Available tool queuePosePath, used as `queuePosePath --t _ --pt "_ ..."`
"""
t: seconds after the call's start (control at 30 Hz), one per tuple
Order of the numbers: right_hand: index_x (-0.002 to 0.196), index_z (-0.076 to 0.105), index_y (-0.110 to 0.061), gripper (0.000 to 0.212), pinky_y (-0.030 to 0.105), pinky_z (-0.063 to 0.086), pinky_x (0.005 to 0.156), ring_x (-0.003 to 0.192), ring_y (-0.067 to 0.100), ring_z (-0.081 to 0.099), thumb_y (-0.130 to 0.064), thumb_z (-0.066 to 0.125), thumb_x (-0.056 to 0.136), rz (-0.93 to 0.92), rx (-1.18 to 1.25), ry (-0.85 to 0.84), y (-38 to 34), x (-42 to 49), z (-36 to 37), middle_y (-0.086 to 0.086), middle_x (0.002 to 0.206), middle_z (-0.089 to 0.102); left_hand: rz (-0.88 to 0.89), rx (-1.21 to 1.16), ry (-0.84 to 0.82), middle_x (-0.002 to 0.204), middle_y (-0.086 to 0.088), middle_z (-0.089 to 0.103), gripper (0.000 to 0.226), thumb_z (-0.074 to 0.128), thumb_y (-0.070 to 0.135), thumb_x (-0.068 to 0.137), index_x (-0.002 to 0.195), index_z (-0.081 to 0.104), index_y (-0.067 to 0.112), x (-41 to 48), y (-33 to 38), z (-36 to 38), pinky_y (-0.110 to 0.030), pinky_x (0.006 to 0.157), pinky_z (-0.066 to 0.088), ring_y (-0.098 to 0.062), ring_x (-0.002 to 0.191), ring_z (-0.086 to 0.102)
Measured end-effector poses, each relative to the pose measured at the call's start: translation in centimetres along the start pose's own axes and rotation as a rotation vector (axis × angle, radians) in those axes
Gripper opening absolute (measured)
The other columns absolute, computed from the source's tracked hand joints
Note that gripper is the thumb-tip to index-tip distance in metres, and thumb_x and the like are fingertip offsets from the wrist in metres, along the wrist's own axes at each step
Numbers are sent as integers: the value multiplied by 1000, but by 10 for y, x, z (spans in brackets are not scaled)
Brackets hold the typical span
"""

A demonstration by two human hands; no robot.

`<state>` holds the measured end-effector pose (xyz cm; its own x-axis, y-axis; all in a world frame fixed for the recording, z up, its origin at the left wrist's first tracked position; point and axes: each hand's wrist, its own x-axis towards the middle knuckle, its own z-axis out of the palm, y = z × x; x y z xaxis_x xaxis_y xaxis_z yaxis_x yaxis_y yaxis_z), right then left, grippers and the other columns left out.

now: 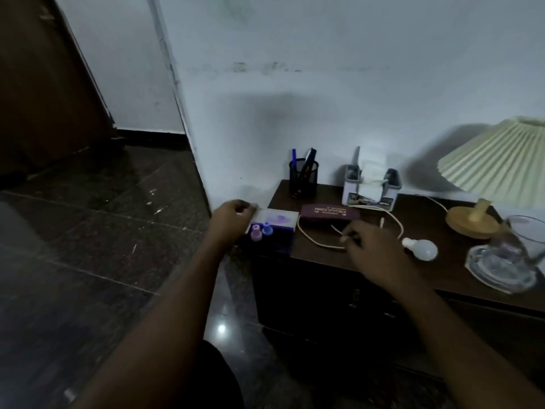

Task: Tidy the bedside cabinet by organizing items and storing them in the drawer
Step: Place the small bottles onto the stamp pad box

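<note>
A dark wooden bedside cabinet stands against the white wall, and its drawer front is closed. At the cabinet's left front corner sits a purple and white box with two small coloured caps on it. My left hand grips the box's left end with curled fingers. A maroon spectacle case lies behind a looped cream cable. My right hand hovers over the cabinet top and pinches the cable near its loose end. A white light bulb lies just right of that hand.
At the back stand a black mesh pen holder and a grey tissue organiser. On the right are a pleated lamp on a wooden base, a glass jug and a glass ashtray. Dark tiled floor lies to the left.
</note>
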<state>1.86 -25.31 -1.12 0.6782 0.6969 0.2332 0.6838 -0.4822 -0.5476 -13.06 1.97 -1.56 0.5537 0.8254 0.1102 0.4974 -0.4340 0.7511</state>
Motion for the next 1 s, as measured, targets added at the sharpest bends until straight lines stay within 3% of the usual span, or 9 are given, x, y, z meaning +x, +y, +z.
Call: queuePosePath --t 0.1,0.17,0.3,0.4,0.47,0.57,0.67,0.8,1.0 --pt "111 74 -17 20 40 52 91 105 30 68 -12 66 94 -168 43 16 -27 31 51 7 111 76 103 191 -190 110 -1 74 58 77 64 80 117 75 19 -7 -9 -1 -41 90 57 -23 101 70" --pt "126 70 -23 32 43 46 101 114 28 61 -15 64 95 -239 20 -13 -44 50 77 1 126 72 180 266 -212 108 2 73 63 77 69 72 114 74 22 -11 -12 -1 -45 92 55 -24 103 67" --pt "145 53 -38 54 50 39 101 126 28 43 -17 57 96 -281 -46 -100 -71 73 114 -9 149 57 215 236 -155 99 14 74 22 75 47 86 98 72 29 -9 -23 -1 -50 101 48 -20 108 65" --pt "126 67 -39 35 47 33 99 122 30 43 -24 59 95 -255 -76 -137 -78 79 128 -1 124 68 218 276 -133 91 18 69 12 72 41 90 94 72 30 -8 -23 -3 -51 103 44 -16 105 64" --pt "114 73 -30 24 43 41 94 114 33 50 -24 62 94 -284 -107 -108 -78 79 128 6 107 70 215 285 -114 87 18 66 13 72 41 90 95 73 29 -8 -22 -5 -48 102 44 -16 104 65" --pt "116 74 -18 23 35 49 85 102 26 59 -15 66 94 -279 113 -7 -67 79 106 12 106 68 298 211 -86 91 14 72 15 76 38 89 98 76 26 -12 -15 -3 -35 90 48 -13 99 68" --pt "106 72 -20 14 23 38 73 88 16 63 -17 71 92 -165 153 79 -38 80 66 4 99 71 368 90 -150 99 9 77 19 78 40 87 99 77 25 -24 9 18 -34 89 50 -13 100 70" --pt "100 76 -17 12 34 49 78 95 24 67 -14 72 88 -136 12 -51 -6 52 38 7 99 76 473 299 -240 89 14 69 14 69 44 91 98 74 33 -36 43 60 -39 84 29 -18 106 65" --pt "100 69 -13 11 38 49 71 95 36 68 -16 69 90 -148 -79 -147 2 28 40 13 101 74 424 431 -325 106 8 74 19 69 44 90 108 75 38 -35 56 83 -41 90 25 -23 119 58"
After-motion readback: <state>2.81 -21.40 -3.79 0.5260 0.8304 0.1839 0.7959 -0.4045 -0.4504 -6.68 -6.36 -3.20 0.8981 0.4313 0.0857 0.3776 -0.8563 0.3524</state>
